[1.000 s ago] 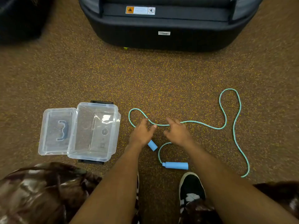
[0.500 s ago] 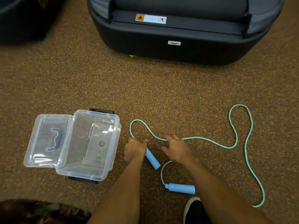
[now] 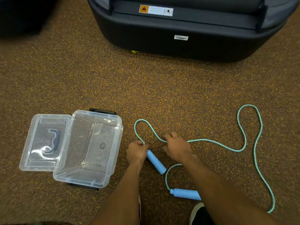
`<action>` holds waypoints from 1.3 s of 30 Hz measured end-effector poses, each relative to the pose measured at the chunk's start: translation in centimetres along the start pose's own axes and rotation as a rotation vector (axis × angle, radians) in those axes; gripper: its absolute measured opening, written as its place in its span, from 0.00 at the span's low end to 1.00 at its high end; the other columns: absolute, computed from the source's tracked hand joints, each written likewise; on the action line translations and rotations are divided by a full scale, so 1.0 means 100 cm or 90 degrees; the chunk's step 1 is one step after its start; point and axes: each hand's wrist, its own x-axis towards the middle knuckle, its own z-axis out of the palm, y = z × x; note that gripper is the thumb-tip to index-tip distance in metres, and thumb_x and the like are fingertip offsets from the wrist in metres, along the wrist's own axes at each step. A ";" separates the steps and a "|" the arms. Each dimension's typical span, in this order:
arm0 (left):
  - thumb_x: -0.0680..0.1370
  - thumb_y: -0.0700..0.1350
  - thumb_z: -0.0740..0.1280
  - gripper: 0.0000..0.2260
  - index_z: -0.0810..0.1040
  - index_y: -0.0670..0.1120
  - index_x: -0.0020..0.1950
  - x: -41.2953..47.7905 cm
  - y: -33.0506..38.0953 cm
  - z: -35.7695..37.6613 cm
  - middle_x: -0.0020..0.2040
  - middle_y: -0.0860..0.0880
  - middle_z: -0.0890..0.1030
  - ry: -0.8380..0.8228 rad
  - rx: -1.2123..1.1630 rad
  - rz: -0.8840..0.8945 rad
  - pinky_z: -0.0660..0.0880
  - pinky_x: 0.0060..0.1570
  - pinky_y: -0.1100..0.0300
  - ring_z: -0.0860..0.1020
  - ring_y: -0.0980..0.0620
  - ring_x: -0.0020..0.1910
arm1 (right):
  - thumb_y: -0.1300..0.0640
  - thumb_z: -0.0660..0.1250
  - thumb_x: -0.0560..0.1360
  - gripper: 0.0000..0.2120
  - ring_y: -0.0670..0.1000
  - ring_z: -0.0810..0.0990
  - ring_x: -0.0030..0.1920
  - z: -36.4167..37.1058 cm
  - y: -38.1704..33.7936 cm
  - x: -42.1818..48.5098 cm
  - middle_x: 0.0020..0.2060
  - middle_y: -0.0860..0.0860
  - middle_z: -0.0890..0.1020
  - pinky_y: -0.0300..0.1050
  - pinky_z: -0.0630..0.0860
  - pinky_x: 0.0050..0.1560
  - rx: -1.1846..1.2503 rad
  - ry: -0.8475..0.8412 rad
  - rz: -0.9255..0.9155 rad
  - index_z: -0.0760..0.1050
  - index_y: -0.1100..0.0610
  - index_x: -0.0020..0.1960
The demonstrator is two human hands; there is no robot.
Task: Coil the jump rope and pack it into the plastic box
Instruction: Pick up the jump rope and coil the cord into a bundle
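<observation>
Speckled brown floor (image 3: pixel 162 95); clear plastic box (image 3: pixel 88 179) left, lid (image 3: pixel 32 143) beside. Teal jump rope (image 3: pixel 240 149) sprawled right. Left hand (image 3: pixel 137 153) clenched on one blue handle (image 3: pixel 156 162); right hand (image 3: pixel 177 147) pinching rope. Other handle (image 3: pixel 185 194) nearer.

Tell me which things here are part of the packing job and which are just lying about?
Part of the job: jump rope, its two blue handles, plastic box, lid.

Just there: big black seat, shoe.
</observation>
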 end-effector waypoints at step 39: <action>0.83 0.39 0.61 0.11 0.82 0.39 0.48 -0.115 0.125 -0.093 0.38 0.43 0.80 -0.299 -0.266 0.231 0.78 0.39 0.60 0.80 0.50 0.34 | 0.48 0.64 0.80 0.07 0.51 0.83 0.46 -0.158 -0.012 -0.119 0.47 0.47 0.84 0.45 0.78 0.45 0.214 0.219 -0.022 0.78 0.48 0.54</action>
